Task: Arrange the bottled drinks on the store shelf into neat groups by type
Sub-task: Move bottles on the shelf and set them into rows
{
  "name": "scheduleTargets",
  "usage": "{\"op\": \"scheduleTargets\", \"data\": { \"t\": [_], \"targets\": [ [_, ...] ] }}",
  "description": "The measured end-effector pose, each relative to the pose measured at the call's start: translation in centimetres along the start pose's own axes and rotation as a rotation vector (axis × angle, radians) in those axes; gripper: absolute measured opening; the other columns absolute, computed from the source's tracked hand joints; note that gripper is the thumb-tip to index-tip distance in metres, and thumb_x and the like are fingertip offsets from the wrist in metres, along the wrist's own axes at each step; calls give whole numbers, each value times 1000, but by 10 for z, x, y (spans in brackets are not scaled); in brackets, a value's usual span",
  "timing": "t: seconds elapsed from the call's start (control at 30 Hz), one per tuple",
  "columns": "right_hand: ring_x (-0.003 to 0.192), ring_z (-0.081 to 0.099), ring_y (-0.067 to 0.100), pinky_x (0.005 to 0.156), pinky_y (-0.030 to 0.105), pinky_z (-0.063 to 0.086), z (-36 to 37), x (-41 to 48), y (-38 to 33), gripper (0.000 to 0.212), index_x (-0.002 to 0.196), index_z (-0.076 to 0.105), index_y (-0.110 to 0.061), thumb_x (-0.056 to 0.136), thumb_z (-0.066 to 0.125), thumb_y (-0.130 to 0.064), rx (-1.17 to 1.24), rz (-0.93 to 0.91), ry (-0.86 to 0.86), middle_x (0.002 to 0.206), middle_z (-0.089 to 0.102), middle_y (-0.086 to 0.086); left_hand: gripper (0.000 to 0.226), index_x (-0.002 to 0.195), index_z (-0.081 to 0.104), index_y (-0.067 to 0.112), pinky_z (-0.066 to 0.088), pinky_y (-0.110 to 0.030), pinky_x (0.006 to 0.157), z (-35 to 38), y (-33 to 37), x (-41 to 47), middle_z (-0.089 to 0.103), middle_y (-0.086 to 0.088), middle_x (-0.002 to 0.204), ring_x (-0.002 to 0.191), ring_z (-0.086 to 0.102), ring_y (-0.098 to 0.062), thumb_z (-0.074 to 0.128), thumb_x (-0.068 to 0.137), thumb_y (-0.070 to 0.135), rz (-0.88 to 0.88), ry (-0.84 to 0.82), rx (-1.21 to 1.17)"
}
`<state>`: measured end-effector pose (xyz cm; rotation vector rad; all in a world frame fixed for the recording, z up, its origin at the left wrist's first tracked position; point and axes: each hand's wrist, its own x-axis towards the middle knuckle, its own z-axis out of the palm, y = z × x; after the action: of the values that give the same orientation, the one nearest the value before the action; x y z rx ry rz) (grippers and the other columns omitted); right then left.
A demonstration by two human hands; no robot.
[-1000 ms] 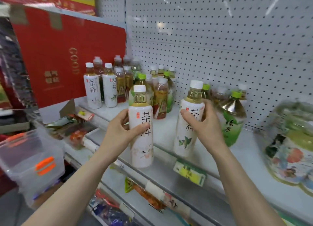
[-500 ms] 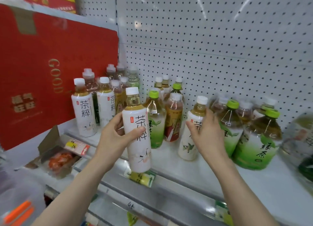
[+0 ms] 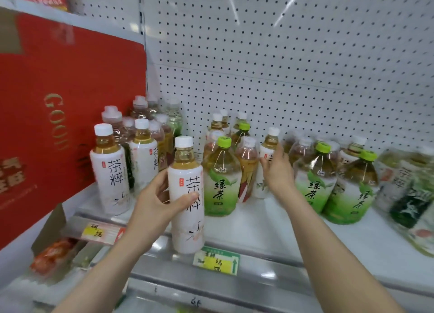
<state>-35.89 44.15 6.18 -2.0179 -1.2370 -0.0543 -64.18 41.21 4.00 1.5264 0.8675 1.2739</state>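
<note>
The white bottle (image 3: pixel 270 143) now stands on the shelf (image 3: pixel 258 225), right hand (image 3: pixel 277 171) curled round it; left hand (image 3: pixel 152 202) grips a second bottle (image 3: pixel 187 223).

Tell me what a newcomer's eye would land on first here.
First, the left hand gripping a white-labelled tea bottle upright by the front edge of the shelf, centre frame. Next, the right hand holding a second white-labelled bottle further back, among green-capped green tea bottles. The big red carton marked GOOD fills the left side.
</note>
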Motion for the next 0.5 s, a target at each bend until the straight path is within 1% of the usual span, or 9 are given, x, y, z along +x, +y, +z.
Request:
{"op": "scheduleTargets", "data": {
  "t": [0.07,0.13,0.17,0.2,0.27,0.33,0.37,0.43,0.5],
  "targets": [
    [133,42,37,105,47,36,-1,-10,-4,62,154,19,-10,102,45,-33,-8,-67,111,147,37,20,56,114,60,34,52,-11,70,-1,-2,0,71,27,101,95,66,6,80,63,25,-5,5,-17],
    [137,36,31,110,43,32,-3,-30,-18,59,152,27,-10,102,41,-40,25,-215,233,149,37,17,61,118,61,30,53,-14,73,-2,-5,1,72,21,104,97,66,3,79,60,30,-2,7,-11],
    [136,36,28,110,41,31,-2,-40,-27,60,150,32,-11,101,40,-46,50,-289,217,147,41,14,62,119,61,29,54,-16,75,-2,-5,2,72,19,105,98,66,2,79,59,32,6,6,-1],
    [135,37,27,110,39,31,1,-47,-35,63,148,36,-12,100,38,-52,59,-339,154,144,44,12,63,119,61,27,54,-19,78,-1,-7,2,72,17,106,99,66,0,80,59,33,13,6,10],
    [136,36,28,111,40,29,11,-55,-47,70,145,40,-13,95,38,-62,1,-379,8,144,47,9,63,118,62,26,55,-22,81,0,-7,3,72,16,107,99,67,-1,80,58,34,25,11,19],
    [137,34,27,112,39,28,17,-59,-52,79,146,39,-13,88,49,-67,-66,-402,-68,147,46,7,62,117,61,28,55,-19,79,0,-6,3,72,17,106,99,66,0,80,58,34,37,16,25],
    [136,35,25,110,37,29,17,-62,-53,85,146,37,-13,83,59,-67,-53,-400,-84,147,47,5,61,116,61,30,54,-17,78,0,-6,2,72,17,107,99,66,1,80,58,33,42,20,26],
    [132,39,22,104,34,35,14,-68,-54,90,143,37,-16,74,75,-60,58,-351,-99,142,49,3,59,116,61,31,54,-17,78,-3,-6,3,72,16,108,99,66,1,80,60,31,48,34,22],
    [130,42,21,103,32,37,8,-73,-51,92,140,35,-17,69,82,-52,169,-305,-107,142,44,4,57,118,60,29,54,-16,77,-5,-8,4,71,13,110,100,66,1,82,65,25,49,53,13]
  ]
}}
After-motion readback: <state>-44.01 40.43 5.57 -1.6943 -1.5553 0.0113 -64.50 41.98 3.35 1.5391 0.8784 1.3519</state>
